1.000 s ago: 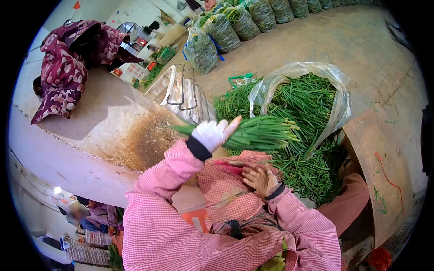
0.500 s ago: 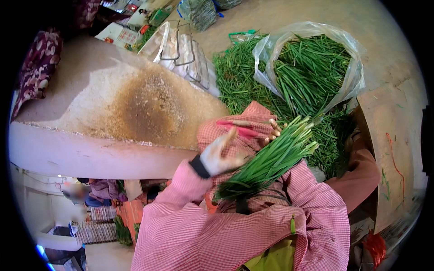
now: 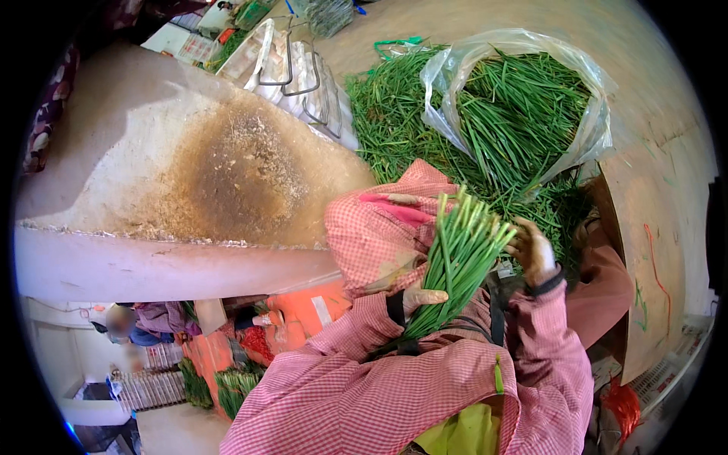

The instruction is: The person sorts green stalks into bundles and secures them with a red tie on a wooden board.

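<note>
My left hand is wrapped round the lower part of a bunch of green chives, its thumb across the front. Most of that hand's other fingers are hidden behind the stalks. The pale cut ends point up and away from me, slightly uneven. At the right side of these ends is my right hand, its fingers bent and apart, holding nothing that I can see. Whether its fingertips touch the stalks I cannot tell. Pink checked cloth covers my lap under the bunch.
An open clear plastic bag full of chives lies beyond my hands, on a loose heap of greens. A stained pale slab stands left, beside a white crate with metal handles. A brown board is at right.
The left hand, spread and off the bunch before, has closed round it. My right hand has come out from under the bunch to its right side. The bunch now stands more upright.
</note>
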`<action>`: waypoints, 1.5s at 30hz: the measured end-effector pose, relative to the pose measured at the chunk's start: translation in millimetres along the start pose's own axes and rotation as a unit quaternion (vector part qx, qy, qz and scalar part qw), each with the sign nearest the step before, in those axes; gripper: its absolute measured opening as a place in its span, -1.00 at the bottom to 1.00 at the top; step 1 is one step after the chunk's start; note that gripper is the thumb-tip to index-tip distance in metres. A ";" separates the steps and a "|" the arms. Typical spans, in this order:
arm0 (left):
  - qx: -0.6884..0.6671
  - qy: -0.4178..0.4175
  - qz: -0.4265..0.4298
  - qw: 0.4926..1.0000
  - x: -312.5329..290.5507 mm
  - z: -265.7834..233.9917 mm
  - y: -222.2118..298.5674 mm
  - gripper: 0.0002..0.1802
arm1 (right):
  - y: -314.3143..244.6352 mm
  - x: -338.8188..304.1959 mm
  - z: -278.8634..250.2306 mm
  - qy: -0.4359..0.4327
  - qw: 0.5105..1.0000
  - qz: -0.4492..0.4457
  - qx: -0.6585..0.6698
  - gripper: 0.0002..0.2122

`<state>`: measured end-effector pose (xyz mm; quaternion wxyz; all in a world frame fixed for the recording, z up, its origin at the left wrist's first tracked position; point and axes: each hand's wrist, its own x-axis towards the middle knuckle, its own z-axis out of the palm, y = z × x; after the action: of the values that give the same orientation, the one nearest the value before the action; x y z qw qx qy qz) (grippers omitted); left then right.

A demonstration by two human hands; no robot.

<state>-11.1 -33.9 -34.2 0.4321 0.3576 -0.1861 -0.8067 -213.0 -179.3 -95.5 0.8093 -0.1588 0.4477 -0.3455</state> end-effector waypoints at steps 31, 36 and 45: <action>0.022 0.137 0.020 0.990 -18.7 -6.1 -25.2 -0.40 | -46.9 -63.2 56.3 0.040 0.897 -0.330 -0.290 -0.61; 0.071 0.134 0.131 0.980 -16.7 23.5 -10.5 -0.36 | 3.9 -84.8 94.6 -0.089 0.791 -0.257 -0.548 -0.79; -0.138 0.054 0.085 0.985 -21.6 31.5 0.9 -0.42 | -45.4 -50.1 29.0 -0.091 0.989 -0.041 0.110 -0.86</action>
<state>-25.8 -16.7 -3.4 0.5537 0.3210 -0.0790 -0.7643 -225.7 -177.9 -23.0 0.8445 -0.1180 0.3246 -0.4094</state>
